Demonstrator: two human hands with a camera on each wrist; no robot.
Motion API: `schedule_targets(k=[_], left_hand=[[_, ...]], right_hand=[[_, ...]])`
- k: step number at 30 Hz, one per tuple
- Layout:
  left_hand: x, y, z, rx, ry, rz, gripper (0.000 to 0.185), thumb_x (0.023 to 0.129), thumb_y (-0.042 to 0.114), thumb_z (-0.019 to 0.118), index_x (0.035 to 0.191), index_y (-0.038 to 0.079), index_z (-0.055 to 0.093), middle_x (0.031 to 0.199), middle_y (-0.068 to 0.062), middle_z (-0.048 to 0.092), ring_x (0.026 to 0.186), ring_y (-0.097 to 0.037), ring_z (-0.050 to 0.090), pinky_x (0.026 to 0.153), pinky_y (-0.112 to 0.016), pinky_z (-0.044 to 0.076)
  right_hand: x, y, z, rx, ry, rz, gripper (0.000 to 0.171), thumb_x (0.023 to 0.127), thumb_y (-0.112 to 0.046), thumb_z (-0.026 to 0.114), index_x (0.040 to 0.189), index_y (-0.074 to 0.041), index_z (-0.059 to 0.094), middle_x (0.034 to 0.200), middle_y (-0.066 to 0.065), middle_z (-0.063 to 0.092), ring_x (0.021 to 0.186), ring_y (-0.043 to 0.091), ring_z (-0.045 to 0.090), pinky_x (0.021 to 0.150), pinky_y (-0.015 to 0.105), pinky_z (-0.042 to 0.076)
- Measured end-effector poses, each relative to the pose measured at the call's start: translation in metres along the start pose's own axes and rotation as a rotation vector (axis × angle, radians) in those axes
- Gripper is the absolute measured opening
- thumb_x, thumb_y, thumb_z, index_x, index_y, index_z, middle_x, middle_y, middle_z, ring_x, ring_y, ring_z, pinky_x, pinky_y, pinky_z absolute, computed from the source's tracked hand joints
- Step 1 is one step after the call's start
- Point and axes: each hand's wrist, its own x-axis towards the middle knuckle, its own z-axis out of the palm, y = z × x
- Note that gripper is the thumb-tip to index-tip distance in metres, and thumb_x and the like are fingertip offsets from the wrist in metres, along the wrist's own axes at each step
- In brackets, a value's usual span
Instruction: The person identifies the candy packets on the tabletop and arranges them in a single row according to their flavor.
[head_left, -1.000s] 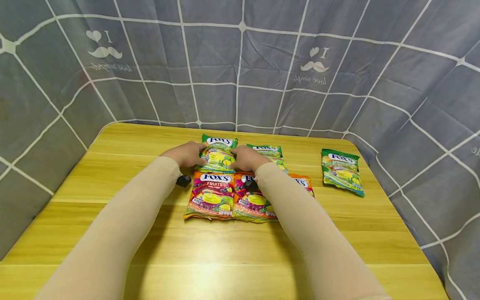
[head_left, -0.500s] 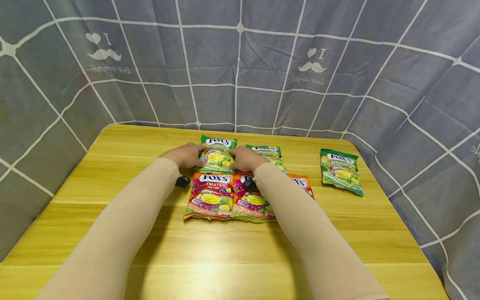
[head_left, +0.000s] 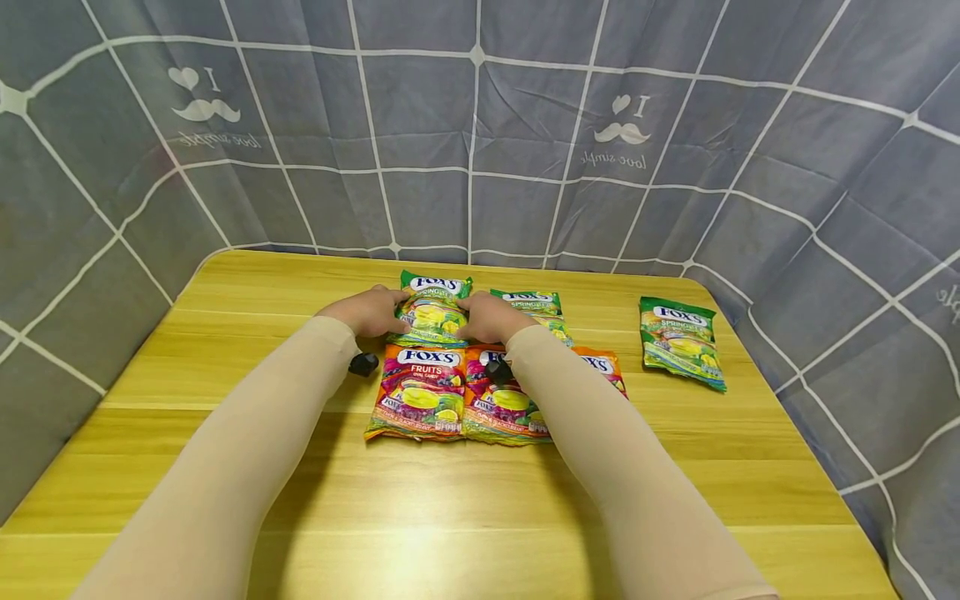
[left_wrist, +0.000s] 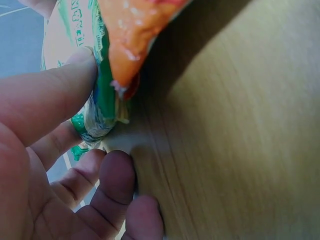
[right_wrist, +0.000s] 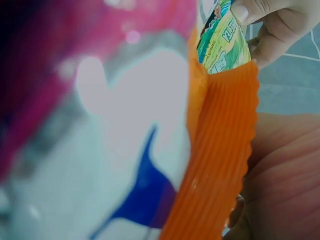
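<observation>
Nothing has shifted: from the head view, the left hand (head_left: 369,311) and right hand (head_left: 487,317) still clamp the green candy bag (head_left: 433,310) between them on the worktop (head_left: 262,350); left wrist view shows the thumb (left_wrist: 55,95) pinching the bag's edge

A lone green candy bag (head_left: 682,342) is lying on the wooden table (head_left: 225,350), which is being enclosed by a grey checked cloth (head_left: 480,125).
</observation>
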Motion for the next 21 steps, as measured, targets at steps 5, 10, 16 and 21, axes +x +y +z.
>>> schedule_targets(k=[5, 10, 16, 21], left_hand=[[0.0030, -0.0009, 0.0011, -0.006, 0.002, -0.004, 0.082, 0.104, 0.035, 0.067, 0.169, 0.010, 0.024, 0.156, -0.028, 0.036, 0.135, -0.040, 0.046, 0.125, -0.061, 0.034], [0.0036, -0.0015, 0.0013, -0.011, 0.001, -0.010, 0.082, 0.104, 0.035, 0.068, 0.169, 0.011, 0.024, 0.154, -0.028, 0.037, 0.131, -0.039, 0.047, 0.124, -0.060, 0.035], [0.0010, -0.0001, 0.0016, -0.016, 0.005, -0.005, 0.082, 0.104, 0.035, 0.068, 0.169, 0.010, 0.024, 0.152, -0.028, 0.038, 0.131, -0.040, 0.047, 0.124, -0.061, 0.035], [0.0000, 0.0008, 0.0016, -0.009, 0.007, 0.002, 0.082, 0.104, 0.035, 0.067, 0.169, 0.010, 0.024, 0.152, -0.028, 0.038, 0.131, -0.040, 0.047, 0.124, -0.061, 0.035]], right_hand=[[0.0002, -0.0005, 0.0006, -0.008, 0.001, 0.000, 0.076, 0.103, -0.037, 0.069, 0.167, -0.019, 0.032, 0.170, 0.017, 0.034, 0.156, 0.036, 0.035, 0.127, 0.050, 0.035], [0.0004, -0.0010, 0.0009, -0.013, 0.004, 0.002, 0.076, 0.103, -0.036, 0.069, 0.167, -0.019, 0.032, 0.170, 0.017, 0.034, 0.155, 0.036, 0.037, 0.126, 0.050, 0.036], [-0.0002, -0.0007, 0.0009, -0.008, 0.000, 0.009, 0.075, 0.103, -0.037, 0.069, 0.167, -0.019, 0.032, 0.171, 0.018, 0.031, 0.156, 0.036, 0.035, 0.127, 0.050, 0.034], [-0.0002, 0.0004, 0.0013, -0.016, 0.002, 0.013, 0.076, 0.103, -0.038, 0.068, 0.167, -0.019, 0.032, 0.172, 0.018, 0.030, 0.157, 0.036, 0.034, 0.128, 0.050, 0.033]])
